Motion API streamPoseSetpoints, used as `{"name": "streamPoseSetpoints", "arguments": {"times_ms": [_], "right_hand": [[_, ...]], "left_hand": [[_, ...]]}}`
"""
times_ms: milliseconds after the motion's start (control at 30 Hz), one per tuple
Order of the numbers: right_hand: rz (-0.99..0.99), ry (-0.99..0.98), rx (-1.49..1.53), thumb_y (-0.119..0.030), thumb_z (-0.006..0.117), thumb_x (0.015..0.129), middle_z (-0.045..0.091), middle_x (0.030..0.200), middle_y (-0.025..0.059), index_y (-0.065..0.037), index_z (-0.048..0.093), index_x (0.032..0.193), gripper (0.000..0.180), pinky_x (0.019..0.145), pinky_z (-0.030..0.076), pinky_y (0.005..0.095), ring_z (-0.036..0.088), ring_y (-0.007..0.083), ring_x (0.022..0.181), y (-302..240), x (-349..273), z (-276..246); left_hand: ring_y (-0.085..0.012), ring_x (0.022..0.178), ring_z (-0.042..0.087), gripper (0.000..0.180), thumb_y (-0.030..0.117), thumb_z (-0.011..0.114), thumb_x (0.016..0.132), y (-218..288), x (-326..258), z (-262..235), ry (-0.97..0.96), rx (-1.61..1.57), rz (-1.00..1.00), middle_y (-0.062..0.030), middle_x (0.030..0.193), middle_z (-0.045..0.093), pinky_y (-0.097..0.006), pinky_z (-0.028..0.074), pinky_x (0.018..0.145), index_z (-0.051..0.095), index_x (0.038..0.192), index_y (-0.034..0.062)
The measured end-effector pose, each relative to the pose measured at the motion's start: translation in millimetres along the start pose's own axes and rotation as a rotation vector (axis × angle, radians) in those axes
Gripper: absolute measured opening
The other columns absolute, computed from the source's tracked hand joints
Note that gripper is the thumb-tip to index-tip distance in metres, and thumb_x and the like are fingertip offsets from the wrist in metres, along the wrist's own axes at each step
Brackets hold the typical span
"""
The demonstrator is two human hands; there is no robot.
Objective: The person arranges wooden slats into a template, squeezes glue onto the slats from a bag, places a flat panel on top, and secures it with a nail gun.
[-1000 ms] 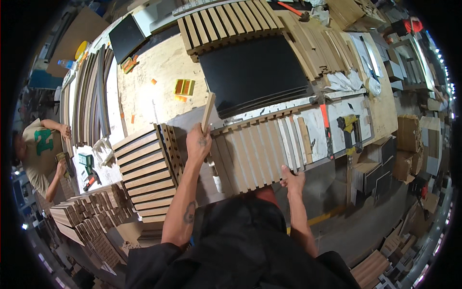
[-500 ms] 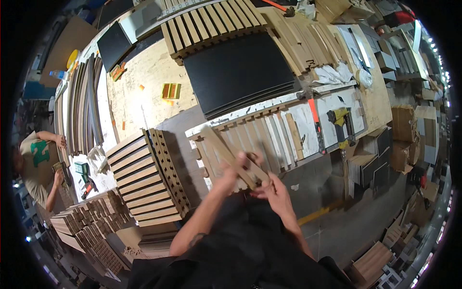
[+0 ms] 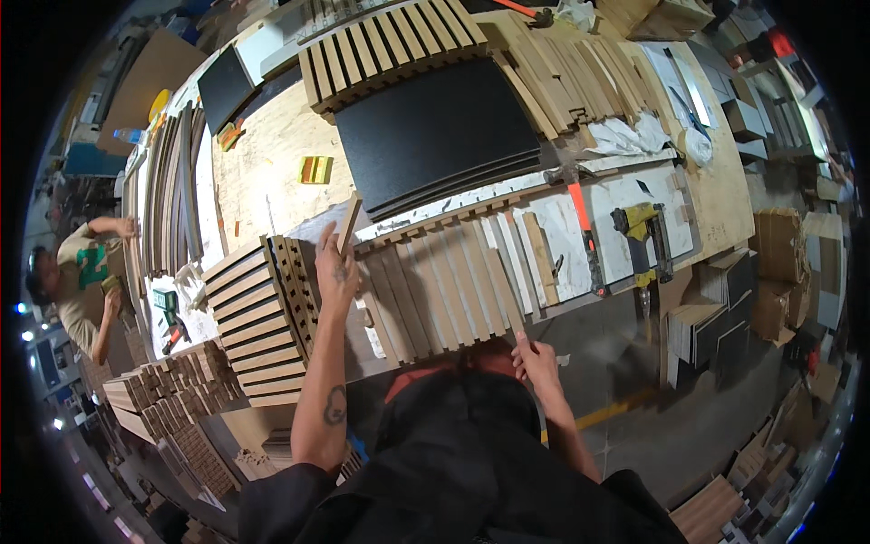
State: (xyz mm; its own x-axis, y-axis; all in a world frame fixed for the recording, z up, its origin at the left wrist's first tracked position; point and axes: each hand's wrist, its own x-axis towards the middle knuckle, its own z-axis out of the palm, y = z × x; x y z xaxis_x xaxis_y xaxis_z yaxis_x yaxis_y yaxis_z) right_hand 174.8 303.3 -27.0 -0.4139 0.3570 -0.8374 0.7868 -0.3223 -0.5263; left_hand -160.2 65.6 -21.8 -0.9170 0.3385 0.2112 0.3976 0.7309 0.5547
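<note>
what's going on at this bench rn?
Someone is handling wooden slats bare-handed. Their left hand holds a short wooden strip at the left end of a row of slats along the bench's near edge. Their right hand is at that row's near edge, fingertips by a slat end; whether it grips anything is unclear. An orange-handled hammer and a yellow-and-black power tool lie to the right. Black panels are stacked beyond.

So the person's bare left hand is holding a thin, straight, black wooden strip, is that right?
Not black: the head view shows that the thin, straight wooden strip in the person's bare left hand is light brown.
</note>
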Motion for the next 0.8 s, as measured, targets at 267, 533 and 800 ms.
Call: {"name": "streamPoseSetpoints", "arguments": {"times_ms": [267,533,800], "right_hand": [[0.107,0.083,0.127,-0.050,0.064,0.094,0.063,0.066,0.0094,0.004,0.066,0.088,0.055,0.043,0.043,0.0267,0.058,0.0145,0.047,-24,19,17],[0.140,0.229,0.081,-0.055,0.069,0.087,0.067,0.070,0.0174,0.007,0.064,0.095,0.062,0.043,0.049,0.0294,0.063,0.0216,0.049,-26,28,33],[0.221,0.224,-0.151,-0.069,0.068,0.080,0.064,0.063,0.0159,0.008,0.063,0.083,0.077,0.040,0.045,0.0275,0.059,0.0206,0.046,-38,28,26]], "left_hand": [[-0.0423,0.096,0.062,0.023,0.010,0.058,0.093,-1,5,13,-0.181,0.018,-0.193,-0.0200,0.105,0.065,-0.046,0.049,0.083,0.062,0.113,-0.0009],[-0.0465,0.092,0.060,0.037,0.005,0.060,0.076,-13,-12,20,-0.056,-0.039,-0.194,-0.0274,0.099,0.062,-0.052,0.049,0.082,0.058,0.113,0.0015],[-0.0431,0.107,0.055,0.026,0.002,0.059,0.072,-6,-10,5,-0.047,-0.114,-0.209,-0.0245,0.105,0.059,-0.049,0.045,0.098,0.057,0.098,-0.0042]]}}
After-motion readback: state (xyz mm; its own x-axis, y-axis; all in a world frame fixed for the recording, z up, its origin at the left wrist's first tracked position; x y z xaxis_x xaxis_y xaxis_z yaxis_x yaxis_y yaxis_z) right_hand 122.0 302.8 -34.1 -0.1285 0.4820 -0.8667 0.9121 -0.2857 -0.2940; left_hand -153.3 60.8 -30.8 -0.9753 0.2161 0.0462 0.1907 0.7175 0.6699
